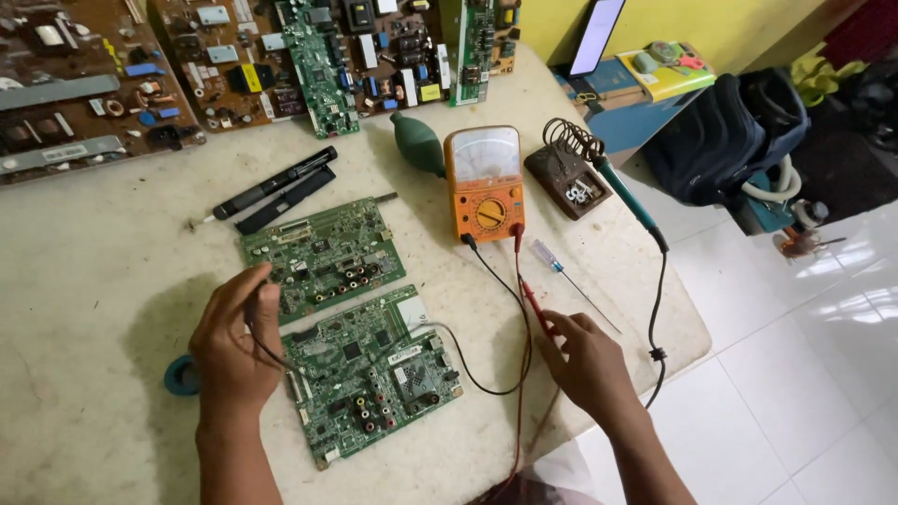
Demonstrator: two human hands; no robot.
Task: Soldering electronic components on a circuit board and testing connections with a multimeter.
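On the pale worktop (103,281) we see two green circuit boards side by side; the nearer board (374,374) lies between our hands. Our left hand (234,341) pinches the black probe lead over its edge; our right hand (585,360) grips the red probe (535,304), both wired to the orange analogue multimeter (485,182) standing just beyond.

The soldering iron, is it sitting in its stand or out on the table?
In its stand: the soldering iron has its tip inside the coiled holder; neither hand touches it.

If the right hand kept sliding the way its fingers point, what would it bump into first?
The right hand points up and left along the red probe it grips. Straight on, it would likely first meet the nearer green circuit board's upper right corner, though depth is hard to judge.
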